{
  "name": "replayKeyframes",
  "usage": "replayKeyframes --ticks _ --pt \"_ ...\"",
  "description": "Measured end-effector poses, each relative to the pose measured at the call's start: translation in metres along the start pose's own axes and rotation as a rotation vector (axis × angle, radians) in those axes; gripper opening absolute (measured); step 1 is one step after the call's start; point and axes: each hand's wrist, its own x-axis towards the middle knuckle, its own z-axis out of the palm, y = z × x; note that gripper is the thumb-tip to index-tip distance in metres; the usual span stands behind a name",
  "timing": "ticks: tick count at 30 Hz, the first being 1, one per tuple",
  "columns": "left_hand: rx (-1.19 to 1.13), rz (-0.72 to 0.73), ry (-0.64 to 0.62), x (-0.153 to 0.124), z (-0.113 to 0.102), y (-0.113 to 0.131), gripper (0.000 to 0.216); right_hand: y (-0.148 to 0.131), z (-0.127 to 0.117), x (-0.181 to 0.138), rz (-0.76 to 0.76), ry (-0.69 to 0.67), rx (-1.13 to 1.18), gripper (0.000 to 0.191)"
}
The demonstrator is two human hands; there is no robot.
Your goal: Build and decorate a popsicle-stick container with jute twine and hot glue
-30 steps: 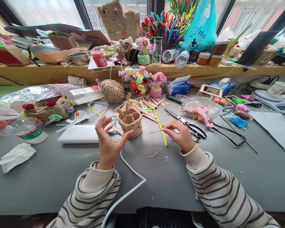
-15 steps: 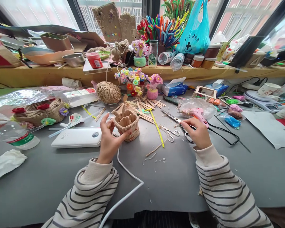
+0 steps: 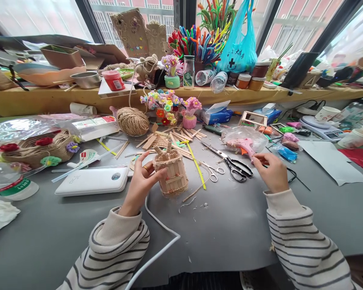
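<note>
My left hand (image 3: 141, 186) is wrapped round the side of a small basket of wooden sticks bound with twine (image 3: 171, 173), holding it upright on the grey table (image 3: 230, 225). My right hand (image 3: 270, 173) reaches to the right, with its fingers curled at the handle of a pink hot glue gun (image 3: 244, 146) that lies by a clear plastic bag. Whether it grips the gun I cannot make out. A piece of twine (image 3: 193, 191) lies on the table beside the basket.
Large black scissors (image 3: 230, 161) and small scissors (image 3: 213, 171) lie between my hands. A white power bank (image 3: 92, 181) with its cable, a ball of twine (image 3: 133, 121), loose wooden sticks (image 3: 175, 139), a yellow strip (image 3: 195, 163) and pipe-cleaner flowers (image 3: 166, 104) crowd the table.
My right hand let go of the twine piece and moved right to the glue gun. My left hand closed on the basket and drew it nearer, standing it more upright.
</note>
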Motion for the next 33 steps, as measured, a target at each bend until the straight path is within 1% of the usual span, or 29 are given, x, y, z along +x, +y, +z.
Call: replayKeyframes --ticks 2,5,7,9,12,19,21,24,26,30,33 --pt "0.012 -0.021 0.001 0.001 0.004 0.002 0.085 -0.002 0.004 0.015 0.006 0.007 -0.085 0.022" --pt "0.069 -0.061 -0.005 0.005 0.007 0.006 0.086 -0.013 0.013 0.035 0.091 -0.154 -0.455 0.038" --pt "0.114 -0.086 -0.013 0.008 0.007 0.009 0.084 -0.021 0.02 0.043 0.134 -0.191 -0.52 0.046" --pt "0.14 -0.109 -0.021 0.01 0.005 0.01 0.082 -0.027 0.027 0.047 0.169 -0.205 -0.533 0.05" --pt "0.127 -0.115 -0.024 0.013 0.003 0.008 0.081 -0.028 0.033 0.05 0.212 -0.234 -0.55 0.051" --pt "0.02 -0.095 -0.05 0.015 0.001 -0.001 0.083 -0.007 0.037 0.056 0.258 -0.319 -0.512 0.037" --pt "0.009 -0.09 -0.039 0.015 0.002 -0.003 0.083 -0.002 0.037 0.056 0.271 -0.303 -0.483 0.04" --pt "0.005 -0.074 -0.003 0.015 0.003 -0.005 0.083 0.003 0.034 0.056 0.285 -0.243 -0.423 0.05" --pt "-0.003 -0.066 0.02 0.016 0.003 -0.006 0.082 0.004 0.031 0.057 0.286 -0.196 -0.383 0.051" --pt "-0.027 -0.074 0.028 0.017 0.004 -0.006 0.08 0.002 0.025 0.059 0.282 -0.099 -0.329 0.042" --pt "-0.034 -0.082 0.019 0.017 0.004 -0.006 0.081 0.001 0.022 0.059 0.22 0.018 -0.254 0.03"
